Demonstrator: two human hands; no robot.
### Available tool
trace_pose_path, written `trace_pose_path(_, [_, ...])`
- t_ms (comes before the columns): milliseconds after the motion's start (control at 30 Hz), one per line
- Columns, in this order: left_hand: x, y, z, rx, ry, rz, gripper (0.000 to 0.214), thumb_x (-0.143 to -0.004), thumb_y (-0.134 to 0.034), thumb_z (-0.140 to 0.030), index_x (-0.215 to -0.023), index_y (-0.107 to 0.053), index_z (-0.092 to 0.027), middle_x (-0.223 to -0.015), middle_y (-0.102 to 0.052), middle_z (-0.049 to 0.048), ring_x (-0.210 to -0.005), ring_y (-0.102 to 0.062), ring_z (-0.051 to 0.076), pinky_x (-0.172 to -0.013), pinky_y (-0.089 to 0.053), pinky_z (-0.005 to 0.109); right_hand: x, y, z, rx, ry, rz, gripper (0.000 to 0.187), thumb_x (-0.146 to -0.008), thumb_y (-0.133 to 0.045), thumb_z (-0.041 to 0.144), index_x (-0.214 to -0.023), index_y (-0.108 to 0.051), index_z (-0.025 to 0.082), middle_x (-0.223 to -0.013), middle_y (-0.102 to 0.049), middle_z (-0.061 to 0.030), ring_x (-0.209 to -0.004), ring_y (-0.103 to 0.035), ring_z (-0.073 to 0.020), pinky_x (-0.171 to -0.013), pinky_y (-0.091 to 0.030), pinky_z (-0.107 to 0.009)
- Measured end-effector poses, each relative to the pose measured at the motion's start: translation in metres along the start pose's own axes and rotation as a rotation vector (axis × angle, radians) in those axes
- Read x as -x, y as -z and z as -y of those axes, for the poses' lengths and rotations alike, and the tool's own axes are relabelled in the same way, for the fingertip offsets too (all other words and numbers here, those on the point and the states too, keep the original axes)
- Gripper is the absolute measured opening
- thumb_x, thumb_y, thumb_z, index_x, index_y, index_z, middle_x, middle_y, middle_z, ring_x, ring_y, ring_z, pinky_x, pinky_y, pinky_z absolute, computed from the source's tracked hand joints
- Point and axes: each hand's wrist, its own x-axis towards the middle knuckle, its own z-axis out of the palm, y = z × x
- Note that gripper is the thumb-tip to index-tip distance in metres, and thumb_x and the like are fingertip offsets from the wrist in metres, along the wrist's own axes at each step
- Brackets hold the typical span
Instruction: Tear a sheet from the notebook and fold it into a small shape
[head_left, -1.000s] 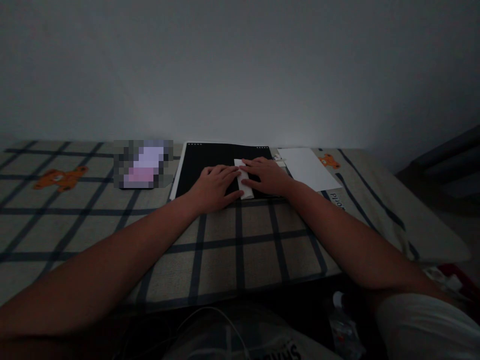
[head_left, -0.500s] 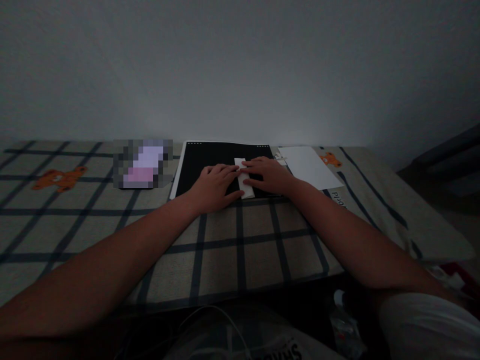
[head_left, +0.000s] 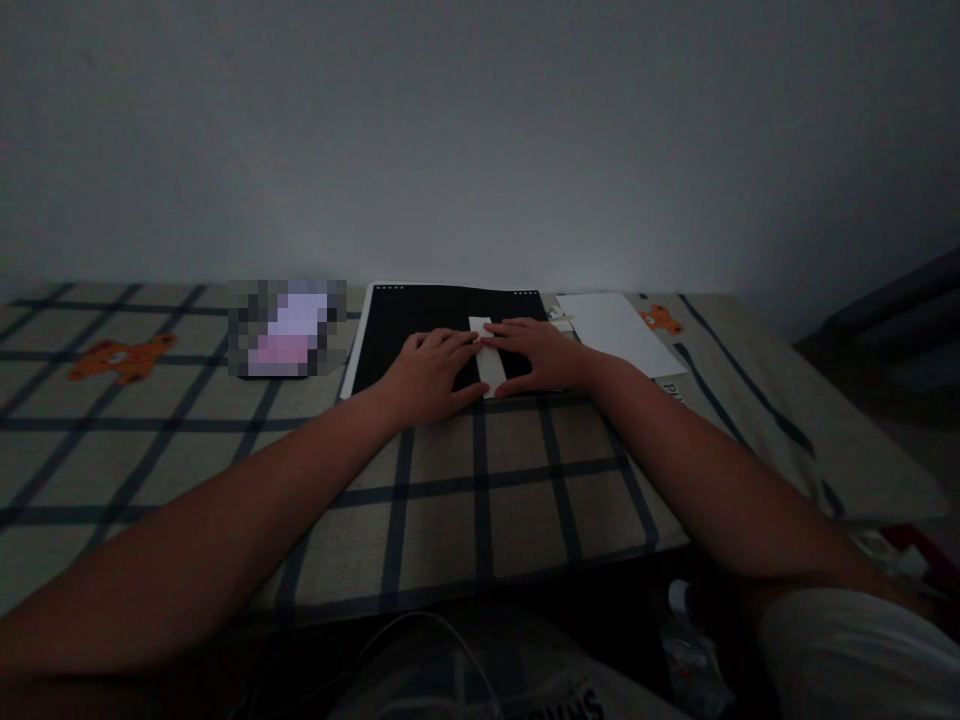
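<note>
A narrow folded strip of white paper [head_left: 489, 362] lies on a black mat [head_left: 405, 325] at the far side of the checked cloth. My left hand [head_left: 429, 374] lies flat on the mat with its fingertips pressing the strip's left edge. My right hand [head_left: 538, 355] rests palm down on the strip's right side, fingers stretched out over its upper part. Both hands cover part of the paper.
A white sheet [head_left: 619, 332] lies right of the mat. A blurred, lit object [head_left: 286, 328] sits to the mat's left. The checked cloth [head_left: 480, 480] carries orange bear prints [head_left: 120, 357]. A grey wall stands behind. Cables and a bottle lie below the near edge.
The paper strip has turned slightly, and now stands straighter between my hands. My right hand has shifted a little. The view has barely moved.
</note>
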Motion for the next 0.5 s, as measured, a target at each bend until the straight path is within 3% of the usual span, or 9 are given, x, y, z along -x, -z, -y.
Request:
trace_pose_path(233, [0.000, 0.000, 0.000, -0.003, 0.004, 0.013, 0.063, -0.094, -0.041, -0.059, -0.145, -0.043, -0.021, -0.152, -0.044, 0.0085, -0.136, -0.038, 0.030, -0.106, -0.029, 0.048, -0.006, -0.002, -0.006, -0.015, -0.007, -0.087, 0.047, -0.091, -0.059, 0.047, -0.135, -0.058, 0.030, -0.145, -0.054, -0.0049, -0.131, -0.049, -0.0274, -0.109, -0.037, -0.050])
trace_pose_path(500, [0.000, 0.001, -0.001, -0.026, -0.004, 0.004, 0.063, -0.094, -0.042, -0.057, -0.145, -0.044, -0.019, -0.150, -0.046, 0.0097, -0.135, -0.039, 0.031, -0.106, -0.030, 0.047, -0.012, -0.003, -0.002, 0.018, -0.054, -0.122, 0.034, -0.098, -0.049, 0.037, -0.126, -0.066, 0.030, -0.138, -0.060, -0.0039, -0.122, -0.055, -0.0280, -0.101, -0.043, -0.049])
